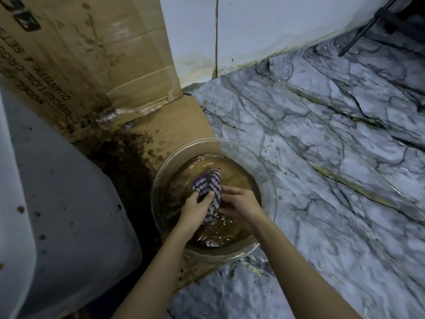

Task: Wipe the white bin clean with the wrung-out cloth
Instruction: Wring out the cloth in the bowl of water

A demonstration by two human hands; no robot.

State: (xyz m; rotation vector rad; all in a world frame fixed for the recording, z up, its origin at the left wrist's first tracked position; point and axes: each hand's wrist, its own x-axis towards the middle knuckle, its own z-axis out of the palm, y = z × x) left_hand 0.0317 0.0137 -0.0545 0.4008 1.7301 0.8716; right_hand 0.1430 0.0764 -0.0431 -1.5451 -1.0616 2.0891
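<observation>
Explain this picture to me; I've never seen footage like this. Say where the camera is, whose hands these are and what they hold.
There is no machine here. A person wears one wide-angle camera on the head, which looks down at their own bare hands. The left hand and the right hand both grip a blue-and-white checked cloth in a clear bowl of murky brown water. The bowl stands partly on wet, stained cardboard laid on a marble-patterned floor. The white bin to be wiped is at the left, speckled with dirt, and neither hand touches it.
</observation>
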